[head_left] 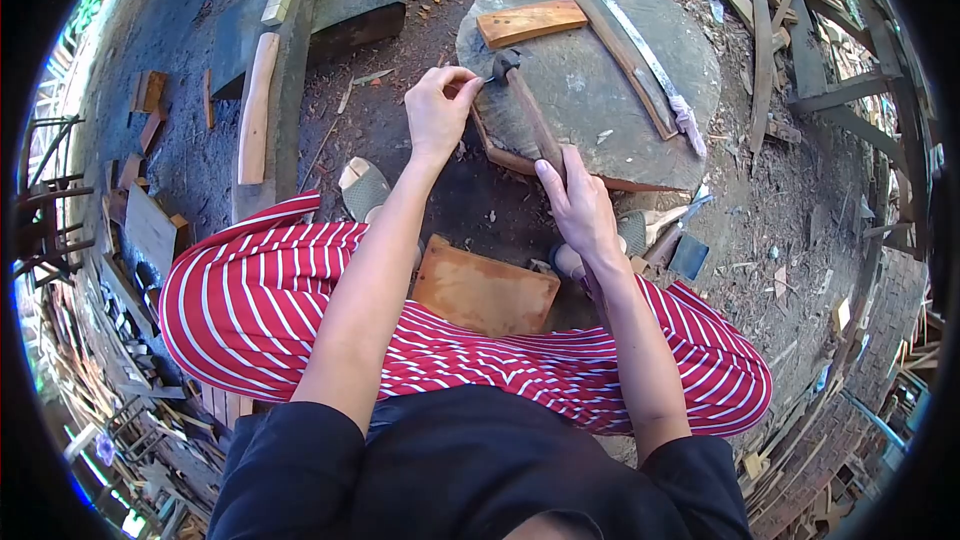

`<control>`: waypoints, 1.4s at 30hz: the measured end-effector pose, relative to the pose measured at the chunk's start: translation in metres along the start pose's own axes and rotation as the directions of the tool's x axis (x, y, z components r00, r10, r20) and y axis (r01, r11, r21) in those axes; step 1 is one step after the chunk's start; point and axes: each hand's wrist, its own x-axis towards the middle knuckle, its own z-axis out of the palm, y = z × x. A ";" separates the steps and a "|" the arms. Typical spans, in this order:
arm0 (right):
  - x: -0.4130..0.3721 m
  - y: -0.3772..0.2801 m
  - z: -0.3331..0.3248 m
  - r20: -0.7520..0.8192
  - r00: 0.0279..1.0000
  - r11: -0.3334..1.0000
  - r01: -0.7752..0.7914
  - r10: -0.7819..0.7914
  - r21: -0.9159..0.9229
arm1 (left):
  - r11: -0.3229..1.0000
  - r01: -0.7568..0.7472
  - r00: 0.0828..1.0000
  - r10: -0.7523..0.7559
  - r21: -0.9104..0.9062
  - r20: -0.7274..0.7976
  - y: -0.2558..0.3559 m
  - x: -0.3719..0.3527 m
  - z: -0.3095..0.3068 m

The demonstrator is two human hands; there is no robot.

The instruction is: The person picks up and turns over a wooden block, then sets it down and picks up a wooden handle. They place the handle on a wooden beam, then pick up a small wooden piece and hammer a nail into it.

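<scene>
My right hand (580,202) is wrapped around the wooden handle of a hammer (532,112). Its dark metal head lies over the near left part of a round wooden stump (640,155). At the stump's left edge, my left hand (442,110) pinches thumb and forefinger together beside the hammer head; something small and thin may be in the pinch, but I cannot make it out. Farther back on the stump rest an orange-brown wood block (532,22), a long curved wooden strip (622,62) and a long metal blade (632,35) with a cloth-wrapped end.
A brown board (485,287) lies on the ground between my feet. To the left, a pale carved wooden piece (258,110) and a small block (279,2) sit on a long beam (296,70). Wood scraps and a wooden frame (850,90) stand at the right.
</scene>
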 end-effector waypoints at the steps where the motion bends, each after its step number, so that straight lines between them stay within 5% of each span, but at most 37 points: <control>1: 0.000 0.000 0.000 -0.004 1.000 1.000 0.000 0.000 0.000 | 0.987 -0.137 0.990 0.139 0.085 -0.022 -0.001 -0.001 -0.001; 3: 0.000 0.000 0.000 -0.007 1.000 1.000 0.000 0.001 0.015 | 0.899 -0.335 0.938 0.347 0.281 0.011 0.003 -0.002 -0.007; 9: -0.001 -0.001 0.000 0.000 0.999 0.995 -0.038 0.038 0.097 | 0.743 -0.449 0.884 0.449 0.496 0.127 0.015 -0.001 -0.008; 20: 0.001 0.009 -0.015 -0.112 0.993 0.987 -0.025 0.043 0.159 | 0.771 -0.518 0.855 0.464 0.371 0.232 0.033 0.017 -0.007; 22: 0.000 0.004 -0.018 -0.121 0.991 0.982 -0.026 0.049 0.185 | 0.554 -0.756 0.654 0.607 0.349 0.452 0.028 0.034 -0.012; 24: 0.000 0.006 -0.019 -0.128 0.990 0.978 -0.025 0.052 0.206 | 0.557 -0.756 0.647 0.552 0.345 0.526 0.024 0.038 -0.017; 28: -0.001 0.013 -0.016 -0.163 0.986 0.984 -0.002 0.031 0.180 | 0.636 -0.703 0.701 0.540 0.319 0.467 0.018 0.031 -0.018; 34: -0.003 0.015 -0.012 -0.164 0.986 0.984 0.022 0.008 0.178 | 0.533 -0.686 0.722 0.585 0.495 0.370 0.018 0.012 -0.010; 36: -0.003 0.012 -0.012 -0.125 0.992 0.982 -0.006 0.030 0.189 | 0.724 -0.520 0.852 0.473 0.454 0.223 0.012 0.003 -0.010; 42: -0.006 0.001 -0.010 -0.079 0.997 0.989 0.023 -0.012 0.144 | 0.825 -0.412 0.911 0.385 0.386 0.149 0.013 0.000 -0.007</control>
